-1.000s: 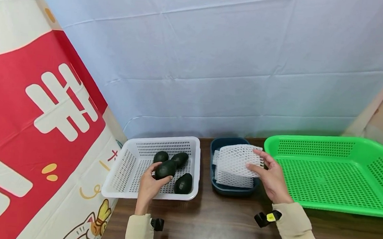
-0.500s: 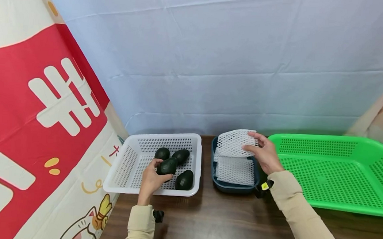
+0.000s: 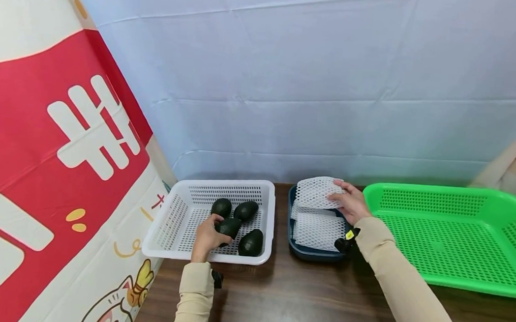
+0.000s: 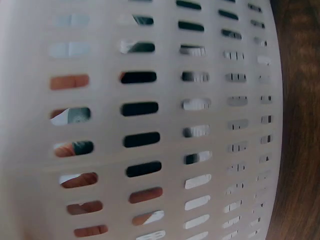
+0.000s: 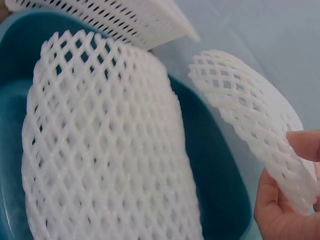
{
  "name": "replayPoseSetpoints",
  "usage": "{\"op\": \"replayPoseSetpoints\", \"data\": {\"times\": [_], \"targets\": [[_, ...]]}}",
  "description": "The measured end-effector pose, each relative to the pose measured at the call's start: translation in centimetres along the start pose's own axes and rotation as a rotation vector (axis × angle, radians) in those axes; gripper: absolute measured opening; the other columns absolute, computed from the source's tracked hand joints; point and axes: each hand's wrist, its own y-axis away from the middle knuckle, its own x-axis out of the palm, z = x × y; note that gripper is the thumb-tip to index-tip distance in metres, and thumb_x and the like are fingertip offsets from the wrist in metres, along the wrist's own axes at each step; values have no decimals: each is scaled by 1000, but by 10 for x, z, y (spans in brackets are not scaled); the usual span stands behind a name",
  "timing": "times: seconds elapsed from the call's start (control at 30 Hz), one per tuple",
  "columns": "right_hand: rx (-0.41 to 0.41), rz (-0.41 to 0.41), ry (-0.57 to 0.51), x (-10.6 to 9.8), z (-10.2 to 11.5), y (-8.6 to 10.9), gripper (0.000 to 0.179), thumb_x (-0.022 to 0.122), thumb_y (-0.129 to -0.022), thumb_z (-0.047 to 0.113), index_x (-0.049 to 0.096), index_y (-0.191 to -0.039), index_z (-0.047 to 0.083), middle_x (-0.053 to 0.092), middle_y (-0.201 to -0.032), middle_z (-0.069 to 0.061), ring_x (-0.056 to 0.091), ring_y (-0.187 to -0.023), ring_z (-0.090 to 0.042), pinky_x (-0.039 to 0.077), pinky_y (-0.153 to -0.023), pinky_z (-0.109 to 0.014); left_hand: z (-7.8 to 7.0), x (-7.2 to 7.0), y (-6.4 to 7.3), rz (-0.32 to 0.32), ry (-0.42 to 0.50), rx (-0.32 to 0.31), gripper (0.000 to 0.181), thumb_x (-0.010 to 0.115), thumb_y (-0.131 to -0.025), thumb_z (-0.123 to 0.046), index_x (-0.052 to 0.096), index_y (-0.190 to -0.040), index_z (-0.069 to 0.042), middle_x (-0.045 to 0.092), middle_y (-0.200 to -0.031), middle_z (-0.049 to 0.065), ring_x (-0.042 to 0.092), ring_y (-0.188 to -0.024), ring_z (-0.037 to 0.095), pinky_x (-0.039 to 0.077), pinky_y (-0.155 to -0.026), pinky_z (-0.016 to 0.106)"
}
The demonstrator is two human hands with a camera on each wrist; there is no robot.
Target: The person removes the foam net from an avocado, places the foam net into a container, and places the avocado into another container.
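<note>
Inside the white basket (image 3: 155, 249), my left hand (image 3: 207, 236) grips a dark green avocado (image 3: 230, 227), thumb on its near side. Around it in the basket lie 3 more avocados (image 3: 251, 243). My right hand (image 3: 350, 202) pinches a white foam net sleeve (image 3: 315, 191) above the back of the dark blue bin (image 3: 314, 254). In the right wrist view, that sleeve (image 5: 245, 107) hangs curved between thumb and fingers, apart from the sleeves (image 5: 110, 150) lying in the bin. The left wrist view shows mostly the basket's slotted wall (image 4: 107, 125), with the hand partly visible through its slots.
To the right of the bin stands a large green basket (image 3: 439, 246) with nothing seen in it. The brown wooden table (image 3: 294, 301) runs along the front. A pale cloth (image 3: 288, 108) hangs behind, and a printed red and white cloth (image 3: 29, 132) hangs at left.
My right hand has carried the foam net sleeve toward the back of the bin, uncovering the sleeves beneath it. The left hand stays on the same avocado with little movement.
</note>
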Motion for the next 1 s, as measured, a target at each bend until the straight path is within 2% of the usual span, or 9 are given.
{"op": "replayPoseSetpoints", "data": {"times": [0.1, 0.17, 0.27, 0.33, 0.37, 0.57, 0.73, 0.93, 1.0], "targets": [[-13, 21, 12, 1, -7, -7, 67, 60, -92, 0, 31, -151, 9, 21, -155, -14, 53, -93, -14, 41, -88, -35, 1, 4, -3, 30, -32, -24, 56, 90, -58, -3, 61, -106, -1, 61, -105, 20, 57, -95, 37, 49, -81, 51], [-30, 26, 24, 2, -13, -11, 67, 61, -91, -1, 31, -151, 6, 13, -159, -12, 49, -110, -20, 41, -92, -37, 1, 7, -5, 57, -49, -41, 56, 91, -57, -2, 60, -104, -1, 60, -105, 20, 57, -94, 36, 50, -79, 50], [-53, 5, 66, 3, -21, -18, 67, 64, -89, -2, 34, -148, 3, 7, -161, -11, 33, -133, -30, 38, -102, -44, 0, 10, -6, 79, -50, -61, 58, 91, -55, 1, 59, -104, -1, 59, -108, 22, 56, -94, 37, 51, -77, 49], [-64, -5, 101, 3, -25, -22, 67, 66, -87, -2, 35, -147, 1, 9, -160, -13, 22, -140, -34, 32, -106, -50, -1, 11, -7, 84, -58, -74, 60, 92, -54, 1, 60, -104, -1, 59, -109, 23, 56, -95, 37, 51, -76, 48], [-69, -14, 140, 3, -27, -24, 67, 68, -87, -1, 37, -146, 0, 10, -160, -15, 19, -141, -36, 30, -108, -51, -1, 11, -7, 85, -63, -77, 60, 92, -53, 1, 60, -104, -2, 59, -110, 23, 56, -95, 36, 52, -76, 48], [-94, -41, 421, 1, -37, -31, 66, 75, -83, 12, 44, -141, 0, 26, -152, -24, 28, -133, -44, 32, -105, -55, -3, 13, -9, 106, -80, -81, 61, 94, -52, -1, 60, -104, -3, 58, -111, 22, 55, -96, 36, 51, -77, 48], [-118, -4, 573, 4, -40, -35, 69, 76, -83, 14, 44, -142, 1, 26, -151, -28, 31, -130, -48, 33, -103, -59, -3, 14, -10, 110, -91, -70, 60, 94, -52, -1, 61, -103, -4, 60, -109, 21, 55, -93, 34, 51, -75, 47], [-160, 29, 753, 8, -40, -36, 71, 77, -80, 12, 44, -140, -5, 33, -146, -31, 34, -127, -49, 36, -100, -59, 0, 18, -10, 132, -101, -67, 60, 94, -53, -2, 61, -103, -4, 59, -105, 19, 55, -87, 31, 51, -69, 45], [-176, 64, 825, 9, -39, -36, 71, 78, -79, 12, 44, -139, -8, 36, -143, -32, 34, -128, -50, 37, -99, -58, 1, 19, -11, 133, -95, -72, 60, 94, -53, -1, 61, -104, -4, 59, -106, 19, 55, -87, 31, 51, -68, 44]]}}
